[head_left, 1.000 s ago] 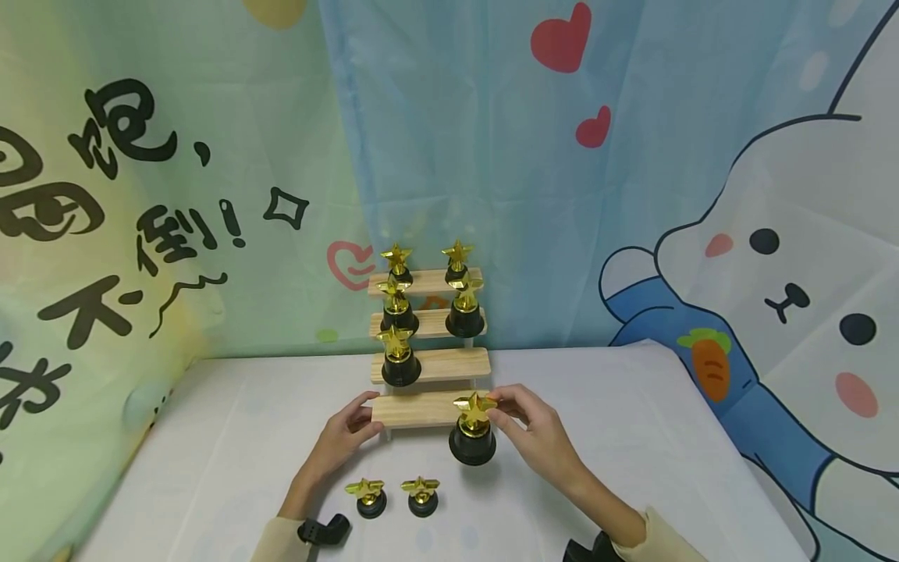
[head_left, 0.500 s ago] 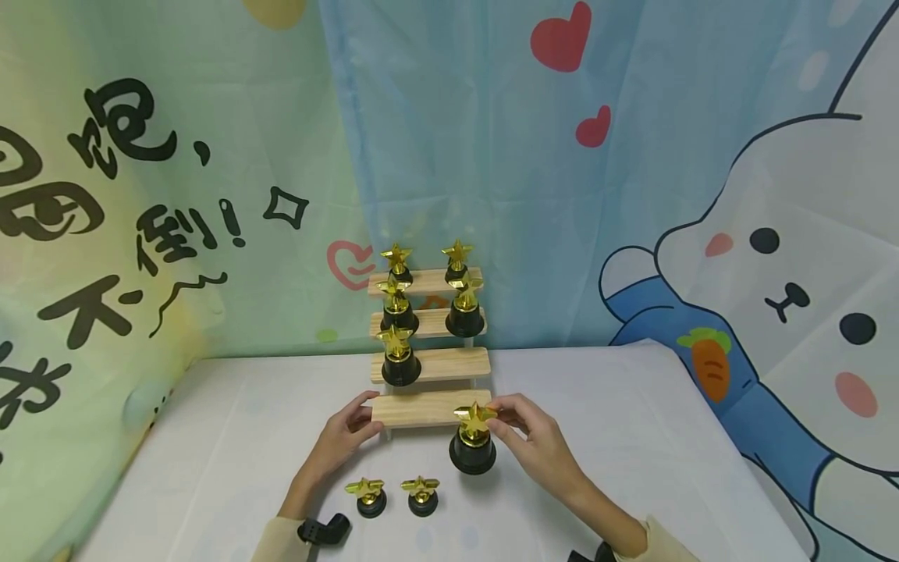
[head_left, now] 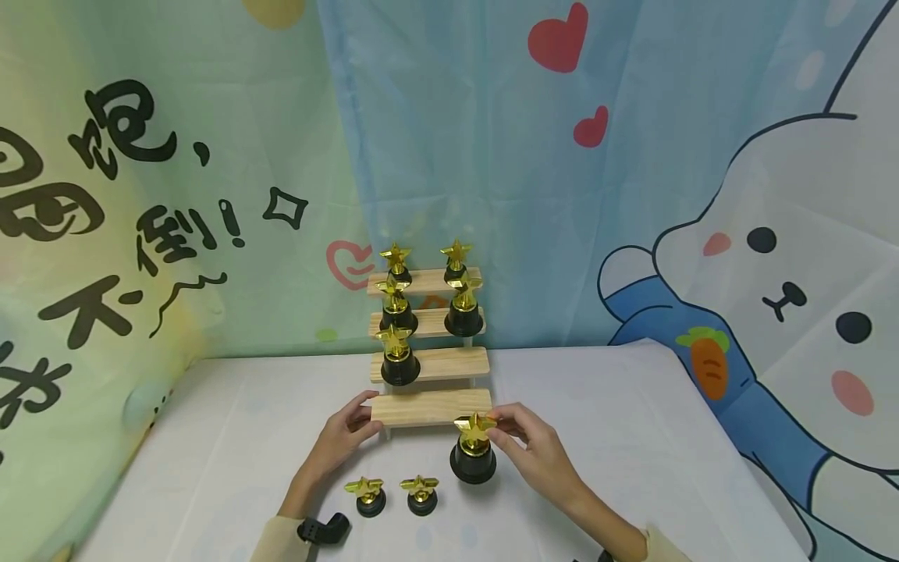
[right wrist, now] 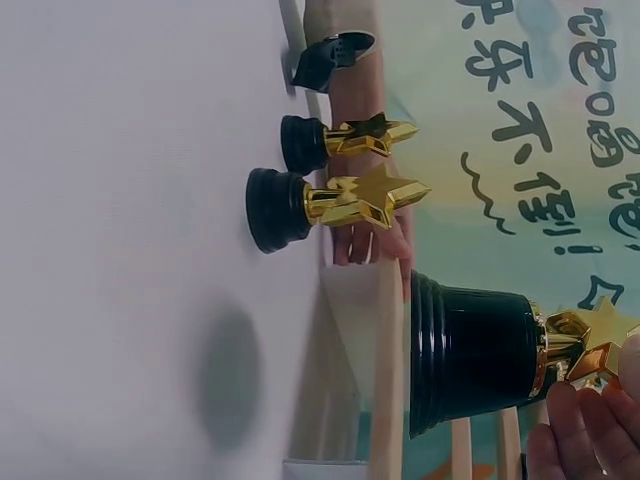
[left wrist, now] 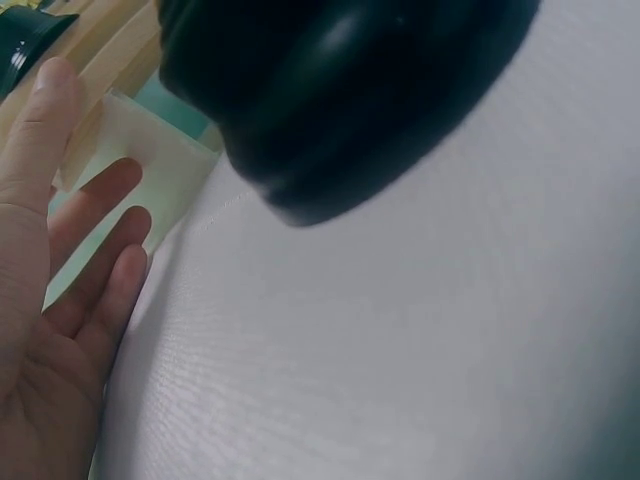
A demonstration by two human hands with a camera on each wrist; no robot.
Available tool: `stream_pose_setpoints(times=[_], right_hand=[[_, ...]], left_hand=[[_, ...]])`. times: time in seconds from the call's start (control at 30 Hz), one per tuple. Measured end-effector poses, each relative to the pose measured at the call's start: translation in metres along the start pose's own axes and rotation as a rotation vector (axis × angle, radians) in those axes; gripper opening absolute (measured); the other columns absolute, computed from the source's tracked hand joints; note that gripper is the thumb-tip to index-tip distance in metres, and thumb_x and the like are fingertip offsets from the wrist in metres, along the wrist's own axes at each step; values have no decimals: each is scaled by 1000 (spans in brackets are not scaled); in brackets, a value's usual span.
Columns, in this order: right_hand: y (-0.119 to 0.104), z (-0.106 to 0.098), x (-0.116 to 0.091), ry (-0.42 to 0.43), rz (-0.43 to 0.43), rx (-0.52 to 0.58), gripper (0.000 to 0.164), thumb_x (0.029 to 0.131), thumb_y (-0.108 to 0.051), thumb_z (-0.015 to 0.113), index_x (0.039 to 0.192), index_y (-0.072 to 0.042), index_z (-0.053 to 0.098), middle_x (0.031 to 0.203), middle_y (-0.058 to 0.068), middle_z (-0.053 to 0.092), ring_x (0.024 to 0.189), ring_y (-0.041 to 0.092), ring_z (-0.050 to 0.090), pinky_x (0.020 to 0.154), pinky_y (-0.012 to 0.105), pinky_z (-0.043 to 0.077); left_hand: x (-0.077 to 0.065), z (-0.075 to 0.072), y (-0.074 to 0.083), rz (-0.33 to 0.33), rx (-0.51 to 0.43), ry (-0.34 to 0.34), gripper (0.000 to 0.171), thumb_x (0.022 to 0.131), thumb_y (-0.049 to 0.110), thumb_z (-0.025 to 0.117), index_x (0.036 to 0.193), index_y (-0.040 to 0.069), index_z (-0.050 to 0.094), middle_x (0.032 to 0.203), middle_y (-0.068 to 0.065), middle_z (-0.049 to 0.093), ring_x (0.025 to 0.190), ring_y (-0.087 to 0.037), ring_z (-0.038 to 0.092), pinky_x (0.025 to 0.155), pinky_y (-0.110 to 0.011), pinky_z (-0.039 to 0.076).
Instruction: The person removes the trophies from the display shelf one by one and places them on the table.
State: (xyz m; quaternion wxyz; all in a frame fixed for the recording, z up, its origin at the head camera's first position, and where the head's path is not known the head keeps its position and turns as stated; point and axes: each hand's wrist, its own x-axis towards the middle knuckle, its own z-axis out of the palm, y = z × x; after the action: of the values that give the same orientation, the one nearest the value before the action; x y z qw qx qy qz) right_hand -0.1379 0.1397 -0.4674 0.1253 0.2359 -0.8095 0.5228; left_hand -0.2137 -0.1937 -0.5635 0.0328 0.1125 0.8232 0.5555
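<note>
A gold star trophy with a black base (head_left: 473, 460) hangs in the air in front of the bottom step. My right hand (head_left: 537, 453) pinches it by the star; in the right wrist view its shadow falls on the tablecloth below. My left hand (head_left: 344, 439) holds the left end of the stepped wooden display stand (head_left: 428, 409), thumb at the front edge of the lowest board. In the left wrist view several of that hand's fingers (left wrist: 95, 200) stretch loosely under the board beside a pale side panel (left wrist: 165, 165). The raised trophy's dark base (left wrist: 350, 110) looms there too.
Two small star trophies, one on the left (head_left: 370, 499) and one on the right (head_left: 423, 498), stand on the white tablecloth (head_left: 281, 390) before the stand. Two trophies stand on each upper step, and one (head_left: 400, 367) at the third step's left. A printed curtain (head_left: 492, 156) hangs behind.
My right hand has drawn the trophy a little toward me, away from the lowest board. The left hand keeps its place on the stand.
</note>
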Motion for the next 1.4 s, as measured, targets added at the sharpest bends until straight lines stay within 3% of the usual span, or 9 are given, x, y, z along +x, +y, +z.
stream_pose_setpoints(times=[0.17,0.5,0.8,1.03,1.4], right_hand=[[2,1,-4,-13,13,8,18,91,-10,66,109,-10,62,106,4,66,93,13,67,82,23,56],[9,5,-16,-10,-1,15,20,89,-3,66,108,-9,62,105,4,67,92,-2,63,78,23,57],[21,10,-26,-25,39,-4,16,90,-9,67,105,-8,62,100,2,66,89,-3,62,78,23,57],[27,13,-31,-36,39,13,18,88,-3,67,105,-7,62,101,4,66,90,-7,61,79,22,57],[32,16,-38,-40,50,-5,17,90,-13,67,105,-7,62,102,3,66,88,3,65,79,22,57]], left_hand=[[-1,0,0,10,-13,0,62,87,28,72,141,10,48,114,-12,71,103,-15,67,87,-19,53],[0,0,1,-25,-9,3,61,86,29,73,140,14,49,114,-8,71,103,-13,67,88,-17,52],[0,1,1,-23,-3,8,61,86,30,73,140,15,50,113,-8,72,102,-12,67,87,-18,52],[0,1,-1,-25,1,6,61,86,30,73,140,14,49,114,-7,71,103,-13,67,87,-17,52],[-1,1,-1,-22,-8,8,62,86,29,73,141,13,48,114,-9,71,103,-13,67,88,-17,52]])
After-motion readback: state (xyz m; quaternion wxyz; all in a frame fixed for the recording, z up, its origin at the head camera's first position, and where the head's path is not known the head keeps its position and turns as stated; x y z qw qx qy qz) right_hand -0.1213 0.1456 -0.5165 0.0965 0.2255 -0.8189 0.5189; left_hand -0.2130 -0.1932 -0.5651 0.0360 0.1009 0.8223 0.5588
